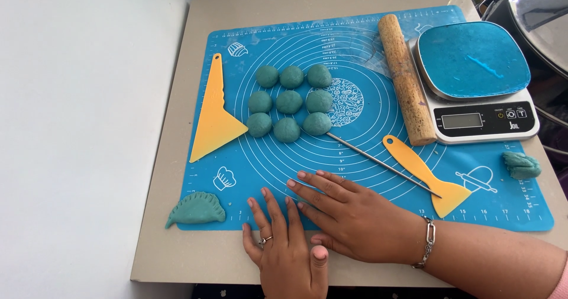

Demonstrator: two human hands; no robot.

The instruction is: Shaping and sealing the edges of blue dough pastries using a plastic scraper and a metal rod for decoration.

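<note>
Both hands lie flat, palm down, at the near edge of a blue silicone baking mat (266,157). My left hand (284,246), wearing a ring, points its fingers away from me. My right hand (349,213), with a chain bracelet on the wrist, lies across it and points left. Neither hand holds anything; whether dough lies under the right palm is hidden. Several teal dough balls (289,102) sit in rows on the mat beyond the hands. A folded teal dumpling (196,209) rests at the mat's near left corner.
A yellow triangular scraper (214,121) lies left of the balls. A thin metal rod (378,160), a yellow spatula (420,172) and a wooden rolling pin (405,77) lie to the right. A kitchen scale (473,80) and a teal dough lump (522,165) are at far right.
</note>
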